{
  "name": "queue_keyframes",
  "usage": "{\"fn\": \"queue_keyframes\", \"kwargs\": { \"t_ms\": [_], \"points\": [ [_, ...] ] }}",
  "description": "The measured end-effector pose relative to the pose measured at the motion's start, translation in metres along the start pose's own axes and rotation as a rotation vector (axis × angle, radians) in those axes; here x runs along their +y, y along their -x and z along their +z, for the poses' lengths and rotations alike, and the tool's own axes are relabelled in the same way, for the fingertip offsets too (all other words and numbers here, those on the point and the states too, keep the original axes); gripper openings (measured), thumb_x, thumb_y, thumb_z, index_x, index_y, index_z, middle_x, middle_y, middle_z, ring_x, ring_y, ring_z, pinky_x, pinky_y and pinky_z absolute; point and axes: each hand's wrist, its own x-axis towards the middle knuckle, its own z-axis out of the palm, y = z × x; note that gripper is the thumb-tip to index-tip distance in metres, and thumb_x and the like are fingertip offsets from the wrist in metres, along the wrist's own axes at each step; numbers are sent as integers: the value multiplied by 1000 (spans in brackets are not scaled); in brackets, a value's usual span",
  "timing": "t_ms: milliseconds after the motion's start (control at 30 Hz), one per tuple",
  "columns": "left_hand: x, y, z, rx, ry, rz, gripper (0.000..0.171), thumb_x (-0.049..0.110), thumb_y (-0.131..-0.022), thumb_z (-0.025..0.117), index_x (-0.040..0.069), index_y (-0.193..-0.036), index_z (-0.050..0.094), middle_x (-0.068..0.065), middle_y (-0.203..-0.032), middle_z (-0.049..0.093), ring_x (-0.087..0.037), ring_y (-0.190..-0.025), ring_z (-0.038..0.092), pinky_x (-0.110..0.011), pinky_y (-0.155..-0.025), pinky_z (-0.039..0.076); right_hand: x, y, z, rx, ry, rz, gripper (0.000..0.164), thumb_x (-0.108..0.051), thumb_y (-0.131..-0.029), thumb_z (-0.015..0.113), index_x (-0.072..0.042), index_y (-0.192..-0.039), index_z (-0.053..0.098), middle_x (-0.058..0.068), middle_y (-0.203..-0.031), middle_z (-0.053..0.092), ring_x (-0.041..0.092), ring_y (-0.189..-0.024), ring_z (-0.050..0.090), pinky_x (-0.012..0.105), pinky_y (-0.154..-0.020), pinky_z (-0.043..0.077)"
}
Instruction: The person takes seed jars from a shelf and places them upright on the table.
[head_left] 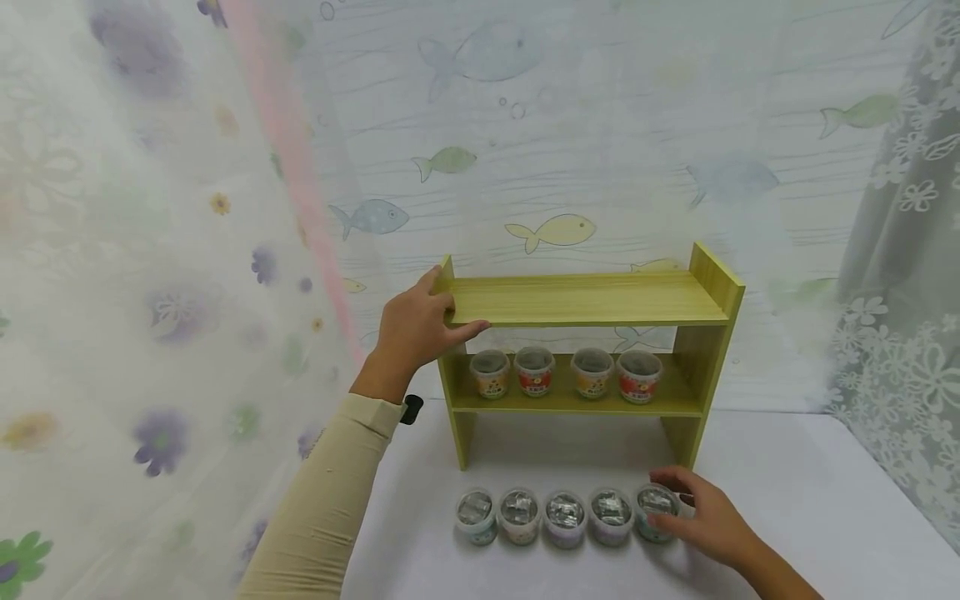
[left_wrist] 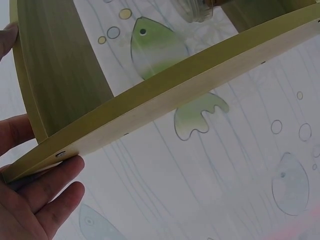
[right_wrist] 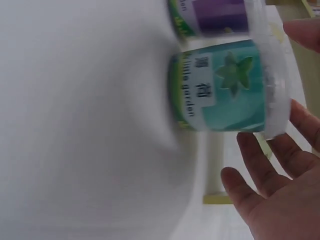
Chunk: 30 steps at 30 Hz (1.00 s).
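Observation:
My left hand (head_left: 418, 323) grips the upper left end of a yellow-green wooden shelf (head_left: 585, 298). In the left wrist view, its fingers (left_wrist: 57, 187) lie on both sides of the side panel. My right hand (head_left: 712, 517) spreads around the rightmost cup (head_left: 657, 527) of a front row. That cup shows a teal label and a clear lid in the right wrist view. There the fingertips (right_wrist: 245, 140) are right at the lid's edge, and the thumb (right_wrist: 302, 34) stands apart above the lid. A cup with a purple label (right_wrist: 220, 15) stands beside it.
On the shelf's lower board stand an orange-label cup (head_left: 490, 383), a red-label cup (head_left: 534, 382) and two more like them. Several lidded cups, including a pale one (head_left: 519, 525), line the white tabletop (head_left: 420, 517). Behind hangs a fish-print curtain (head_left: 630, 125); flowered fabric (head_left: 150, 333) hangs left.

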Motion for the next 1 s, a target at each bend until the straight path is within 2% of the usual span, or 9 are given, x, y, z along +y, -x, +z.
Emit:
{"fn": "queue_keyframes", "kwargs": {
  "t_ms": [133, 267, 433, 667, 867, 1000],
  "points": [
    [0, 0, 0, 1, 1, 0, 64, 80, -81, 68, 17, -70, 66, -18, -154, 53, -22, -60, 58, -30, -45, 37, -8, -4, -5, 29, 3, -33, 54, -31, -84, 87, -12, -128, 65, 6, -126, 72, 18, -114, 67, 41, -92, 58],
    [0, 0, 0, 8, 6, 3, 62, 78, -80, 70, 17, -70, 65, -17, -154, 53, -21, -59, 57, -30, -45, 36, -17, -8, -11, 68, 7, -56, 47, -29, -87, 86, -15, -126, 65, 4, -125, 72, 21, -113, 68, 37, -92, 58],
    [1, 1, 0, 9, 2, 0, 62, 78, -80, 70, 17, -69, 64, -17, -154, 53, -21, -58, 57, -30, -44, 36, -26, -16, -19, 132, 37, -86, 40, -28, -89, 84, -14, -122, 66, 1, -120, 72, 22, -110, 69, 34, -92, 58],
    [0, 1, 1, 16, -4, 1, 63, 79, -80, 69, 18, -68, 63, -17, -153, 54, -22, -58, 58, -30, -44, 36, -43, -27, -29, 242, 66, -198, 38, -16, -86, 86, -9, -119, 69, 6, -114, 74, 16, -102, 69, 31, -86, 59],
    [0, 0, 1, 22, -8, 8, 61, 76, -79, 72, 17, -68, 63, -18, -152, 55, -23, -59, 59, -31, -44, 36, -53, -38, -36, 304, 50, -249, 38, -10, -84, 87, -8, -117, 69, 7, -112, 74, 13, -101, 68, 16, -85, 54],
    [1, 0, 0, 20, -9, 7, 62, 78, -80, 70, 17, -69, 65, -17, -152, 55, -24, -60, 60, -30, -45, 36, -55, -45, -39, 345, 52, -252, 38, -10, -83, 86, -8, -117, 68, 6, -111, 72, 3, -101, 64, 11, -85, 51]
  ]
}}
